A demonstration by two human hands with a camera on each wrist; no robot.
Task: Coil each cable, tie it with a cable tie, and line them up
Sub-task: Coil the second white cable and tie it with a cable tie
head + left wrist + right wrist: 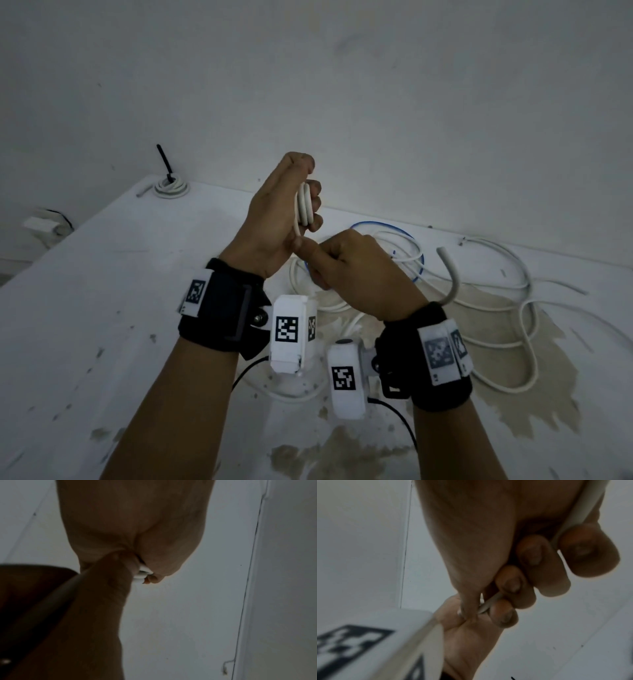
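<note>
My left hand (pixel 291 205) is raised above the white table (pixel 102 274) and grips a small coil of white cable (pixel 305 207) between thumb and curled fingers; the coil's edge (pixel 142 574) peeks out in the left wrist view. Just below and right of it, my right hand (pixel 342 263) holds the free run of the same white cable (pixel 488 604), which passes through its curled fingers (pixel 529 555). The cable's stiff tail (pixel 452 274) curves up behind the right wrist. A finished white coil (pixel 171 187) with a black cable tie (pixel 165 162) lies at the table's far left corner.
A loose tangle of white cables (pixel 496 308) and a thin blue cable (pixel 387 224) sprawls over the table's right half, on a stained patch (pixel 513 394). A white wall (pixel 342 85) rises behind the table. A white block with a dark cord (pixel 41 224) sits beyond the left edge.
</note>
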